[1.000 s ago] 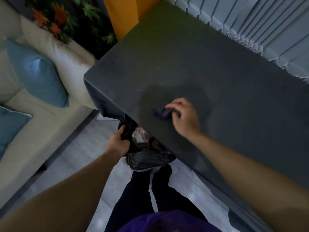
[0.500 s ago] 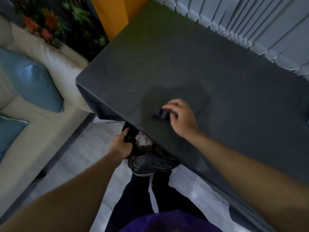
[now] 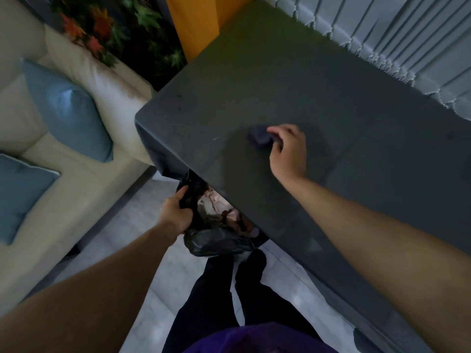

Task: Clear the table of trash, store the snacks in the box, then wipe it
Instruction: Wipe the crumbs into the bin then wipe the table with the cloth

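Note:
A dark grey table [image 3: 293, 80] fills the upper right of the head view. My right hand [image 3: 288, 151] grips a small dark cloth [image 3: 260, 137] and holds it down on the tabletop a little way in from the near edge. Below that edge hangs a black trash bag [image 3: 216, 240] with crumpled pale wrappers showing in its mouth. My left hand [image 3: 175, 212] grips the bag's rim at its left side. No snacks and no box are in view.
A cream sofa [image 3: 51, 179] with blue cushions [image 3: 68, 110] stands left of the table. An orange panel [image 3: 193, 24] and a flower picture sit behind the table's far corner. Pale vertical blinds [image 3: 407, 39] run along its right side. My legs stand on grey floor tiles [image 3: 153, 296].
My right hand with the cloth has slid away from the near edge, further onto the tabletop. My left hand keeps its hold on the bag's rim.

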`<state>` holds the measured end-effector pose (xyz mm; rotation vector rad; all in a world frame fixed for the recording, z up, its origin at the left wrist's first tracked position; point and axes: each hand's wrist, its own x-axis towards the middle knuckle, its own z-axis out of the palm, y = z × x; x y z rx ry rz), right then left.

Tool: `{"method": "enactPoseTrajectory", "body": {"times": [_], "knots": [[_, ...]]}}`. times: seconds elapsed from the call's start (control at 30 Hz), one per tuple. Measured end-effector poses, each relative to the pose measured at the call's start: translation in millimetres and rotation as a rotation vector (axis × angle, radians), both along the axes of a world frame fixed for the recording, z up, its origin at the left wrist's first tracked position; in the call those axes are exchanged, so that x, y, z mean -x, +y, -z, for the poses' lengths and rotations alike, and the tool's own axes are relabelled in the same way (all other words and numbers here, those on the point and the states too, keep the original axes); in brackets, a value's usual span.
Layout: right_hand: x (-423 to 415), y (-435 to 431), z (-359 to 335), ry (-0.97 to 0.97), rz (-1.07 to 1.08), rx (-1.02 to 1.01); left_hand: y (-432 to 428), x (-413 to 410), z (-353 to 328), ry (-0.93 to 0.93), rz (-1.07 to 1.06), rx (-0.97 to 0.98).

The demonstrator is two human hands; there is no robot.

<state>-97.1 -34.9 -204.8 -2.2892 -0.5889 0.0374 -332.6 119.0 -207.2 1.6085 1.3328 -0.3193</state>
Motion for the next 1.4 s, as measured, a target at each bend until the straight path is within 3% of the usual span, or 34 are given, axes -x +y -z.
{"method": "enactPoseTrajectory", "body": {"times": [0.07, 0.23, 0.3, 0.37, 0.43, 0.53, 0.67, 0.83, 0.9, 0.97, 1.07, 1.2, 1.33, 1.4], "knots": [[0, 12, 2, 0.048, 0.013, 0.054, 4, 4, -1, -0.001, -0.005, -0.016], [63, 18, 3, 0.151, -0.617, 0.094, 8, 15, -6, 0.005, -0.007, -0.015], [75, 15, -1, 0.196, -0.739, 0.040, 6, 21, -7, 0.000, -0.015, 0.008], [70, 15, -2, 0.129, -0.655, -0.026, 3, 28, -7, -0.012, -0.037, 0.020], [49, 18, 0, 0.028, -0.429, -0.036, 0, 36, -9, -0.008, -0.064, 0.025], [11, 14, 1, -0.046, -0.151, 0.159, -5, 50, -12, -0.016, -0.100, 0.028], [-10, 5, 3, -0.027, -0.125, 0.487, -8, 72, -15, -0.012, -0.132, 0.020], [7, 14, -10, 0.059, -0.068, 0.641, -6, 98, -22, -0.033, -0.127, -0.069], [22, 19, -16, -0.078, -0.122, 0.542, -2, 108, -24, -0.052, -0.136, -0.099], [43, 26, -22, -0.210, -0.320, 0.323, 3, 118, -27, -0.066, -0.139, -0.119], [82, 45, -29, -0.100, -0.626, 0.137, 13, 137, -33, -0.065, -0.148, -0.161], [135, 72, -31, 0.026, -0.894, 0.296, 25, 166, -43, -0.079, -0.213, -0.201], [167, 87, -23, 0.048, -0.812, 0.648, 37, 195, -60, -0.149, -0.333, -0.227], [181, 92, -22, 0.107, -0.786, 0.678, 44, 210, -67, -0.179, -0.379, -0.228]]}}
